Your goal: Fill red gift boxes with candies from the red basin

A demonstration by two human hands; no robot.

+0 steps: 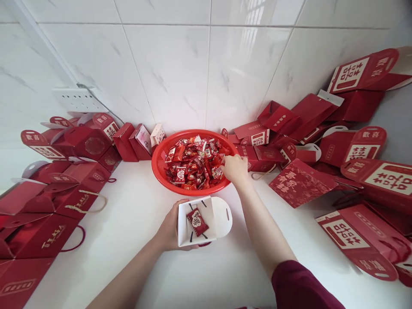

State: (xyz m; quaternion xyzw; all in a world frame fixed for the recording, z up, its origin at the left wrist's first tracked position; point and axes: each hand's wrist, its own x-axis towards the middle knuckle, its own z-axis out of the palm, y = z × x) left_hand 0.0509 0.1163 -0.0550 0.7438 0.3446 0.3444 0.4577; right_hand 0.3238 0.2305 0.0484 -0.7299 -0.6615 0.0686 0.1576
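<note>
While right hand among sweets, "520" wrapper.

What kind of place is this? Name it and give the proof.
Probably a home counter used for packing wedding favours: white marble-look wall tiles, a red basket of wrapped candies, and red gift boxes piled along both sides.

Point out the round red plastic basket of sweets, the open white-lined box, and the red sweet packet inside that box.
Round red plastic basket [156,165]: head view, bare left rim.
Open white-lined box [222,216]: head view, rounded lid flap.
Red sweet packet [197,222]: head view, wrapper's middle.
</note>
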